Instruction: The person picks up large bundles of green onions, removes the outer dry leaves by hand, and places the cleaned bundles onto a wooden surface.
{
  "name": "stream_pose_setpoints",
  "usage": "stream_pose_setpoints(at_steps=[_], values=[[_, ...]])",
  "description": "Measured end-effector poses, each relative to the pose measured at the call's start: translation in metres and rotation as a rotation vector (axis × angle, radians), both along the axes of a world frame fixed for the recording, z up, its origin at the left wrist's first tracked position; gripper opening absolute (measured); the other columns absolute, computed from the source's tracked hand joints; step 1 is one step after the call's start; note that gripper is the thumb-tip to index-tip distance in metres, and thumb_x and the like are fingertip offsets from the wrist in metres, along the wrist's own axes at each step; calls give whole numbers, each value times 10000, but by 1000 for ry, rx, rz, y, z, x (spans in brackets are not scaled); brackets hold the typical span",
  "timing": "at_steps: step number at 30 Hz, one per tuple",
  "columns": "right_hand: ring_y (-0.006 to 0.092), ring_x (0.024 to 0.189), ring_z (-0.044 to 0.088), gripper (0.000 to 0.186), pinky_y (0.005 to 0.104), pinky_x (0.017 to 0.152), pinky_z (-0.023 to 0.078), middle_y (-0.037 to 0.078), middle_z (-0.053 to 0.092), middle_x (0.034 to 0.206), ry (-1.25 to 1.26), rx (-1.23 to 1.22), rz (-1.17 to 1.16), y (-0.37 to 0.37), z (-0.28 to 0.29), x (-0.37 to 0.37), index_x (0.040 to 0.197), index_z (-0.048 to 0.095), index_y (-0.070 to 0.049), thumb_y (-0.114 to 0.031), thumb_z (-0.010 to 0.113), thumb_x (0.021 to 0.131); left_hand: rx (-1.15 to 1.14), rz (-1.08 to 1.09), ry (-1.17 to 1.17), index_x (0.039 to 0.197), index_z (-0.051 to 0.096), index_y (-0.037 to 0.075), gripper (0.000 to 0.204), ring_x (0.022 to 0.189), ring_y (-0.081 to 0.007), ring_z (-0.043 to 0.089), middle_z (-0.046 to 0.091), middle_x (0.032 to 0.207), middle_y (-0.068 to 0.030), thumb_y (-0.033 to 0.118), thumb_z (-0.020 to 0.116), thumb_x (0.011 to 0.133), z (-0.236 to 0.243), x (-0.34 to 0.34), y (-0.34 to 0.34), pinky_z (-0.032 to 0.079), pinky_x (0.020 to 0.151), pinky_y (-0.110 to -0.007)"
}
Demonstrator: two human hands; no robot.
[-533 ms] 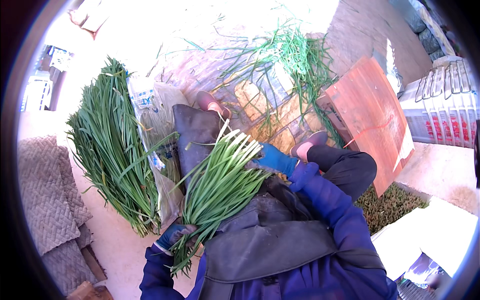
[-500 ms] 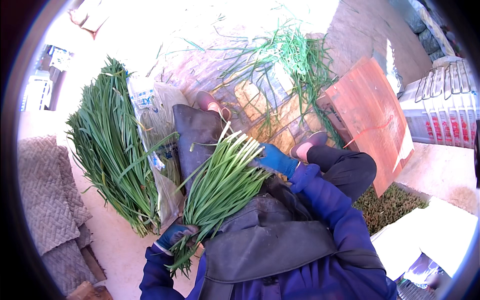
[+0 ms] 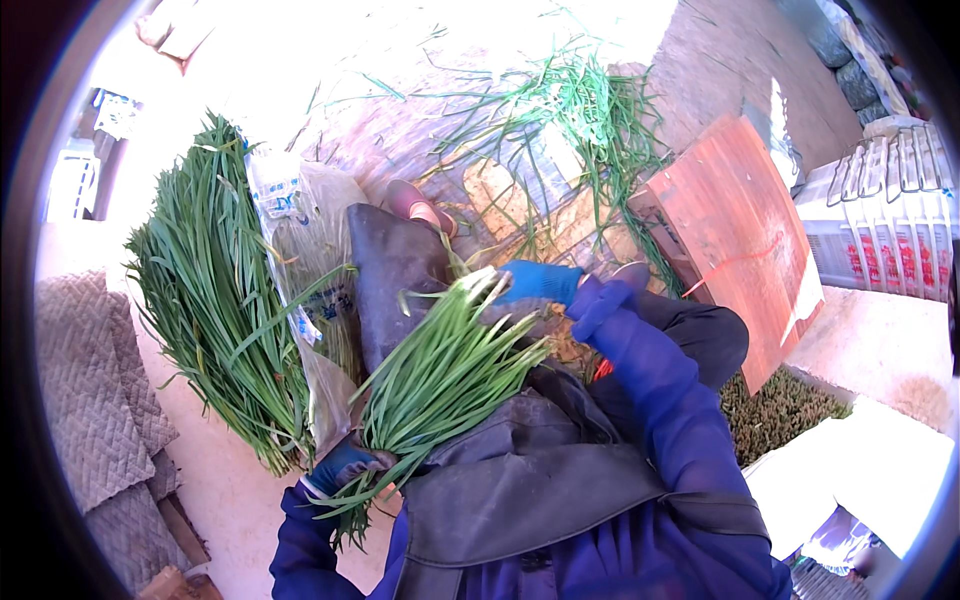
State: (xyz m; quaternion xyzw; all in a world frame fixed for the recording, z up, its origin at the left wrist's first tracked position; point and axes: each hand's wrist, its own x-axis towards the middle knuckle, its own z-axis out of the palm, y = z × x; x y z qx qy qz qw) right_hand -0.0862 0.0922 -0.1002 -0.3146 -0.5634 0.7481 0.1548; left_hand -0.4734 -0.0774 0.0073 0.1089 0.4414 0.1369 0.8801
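Dark apron (image 3: 530,500) over lap, widest thing near hands. Big heap of long green leaves (image 3: 215,260) on left, clear printed plastic bag (image 3: 285,200) along its inner side. Reddish wood panel (image 3: 735,220) leaning, right. Loose cut leaves (image 3: 605,120) strewn on floor ahead. Bundle of green stalks (image 3: 450,370) slantwise across lap, pale ends up front. Left hand (image 3: 345,466), gloved, grasping bundle's leafy end. Right hand (image 3: 540,283), blue glove, at pale ends; impossible to say whether fingers clench them.
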Motion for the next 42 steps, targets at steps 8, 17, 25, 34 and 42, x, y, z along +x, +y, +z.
stream_pose_setpoints(at_steps=[8, 17, 25, 34, 42], values=[[150, 873, 611, 295, 247, 750, 493, 75, 633, 944, -63, -162, -494, -6, -6, 45, 1089, 579, 2, -217, 577, 892, -670, 337, -395, 1300, 339, -78, 411, 852, -305, 661, 542, 1065, -291, 175, 384, 979, -38, -34, -20, 610, 650, -339], [310, 885, 606, 501, 391, 815, 468, 136, 627, 962, -427, 1082, -269, -17, 21, -37, 958, 654, -40, -488, 697, 739, -12, -128, -80, 1239, 475, -47, 411, 874, -166, 633, 632, 1015, -118, 61, 593, 860, 20, 10, 4, 527, 731, -257], [184, 838, 607, 331, 296, 731, 482, 114, 640, 933, 151, -213, -459, 5, -45, 54, 1056, 611, -9, -281, 601, 868, 155, -233, 307, 1156, 520, -39, 488, 797, -116, 630, 656, 951, -81, -9, 731, 717, 25, 14, -9, 517, 720, -233], [210, 708, 642, 205, 356, 641, 489, 129, 662, 825, -232, 461, 49, -6, 59, -37, 897, 609, -59, -257, 593, 846, 243, -144, 451, 1198, 500, -27, 540, 790, -144, 647, 663, 928, -90, -49, 709, 700, 68, 50, 35, 526, 702, -253], [240, 695, 638, 228, 311, 625, 513, 71, 656, 870, -106, -302, -693, 16, -31, 47, 1034, 588, -61, -230, 603, 883, -396, 478, -208, 1358, 214, -51, 652, 871, -414, 546, 343, 1177, -351, 391, 418, 923, -34, -39, -42, 577, 634, -413]])
